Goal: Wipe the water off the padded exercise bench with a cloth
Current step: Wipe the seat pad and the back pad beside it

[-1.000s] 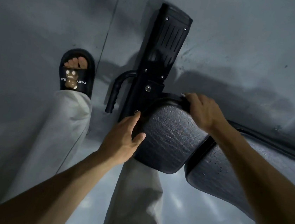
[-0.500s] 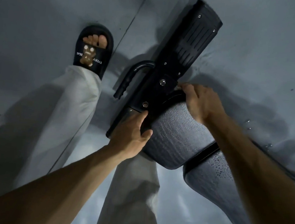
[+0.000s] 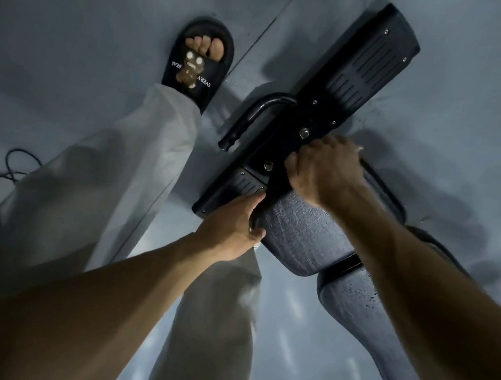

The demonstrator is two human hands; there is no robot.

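Observation:
The padded bench's small seat pad [image 3: 303, 236] is dark textured vinyl in the centre right. The longer back pad [image 3: 354, 308] below it carries water drops. My left hand [image 3: 232, 225] grips the seat pad's near left edge, thumb on top. My right hand [image 3: 323, 170] curls over the pad's far end, fingers wrapped round the rim where it meets the black frame. No cloth shows in view.
The bench's black base plate [image 3: 362, 74] and a curved black handle [image 3: 251, 115] lie on the grey floor. My foot in a black slide sandal [image 3: 199, 62] stands left of the frame. A black cable [image 3: 11, 168] loops at the far left.
The view has swung so the bench frame and my foot sit further right. My right hand has slid over the pad's far end towards the frame; the left hand keeps its grip.

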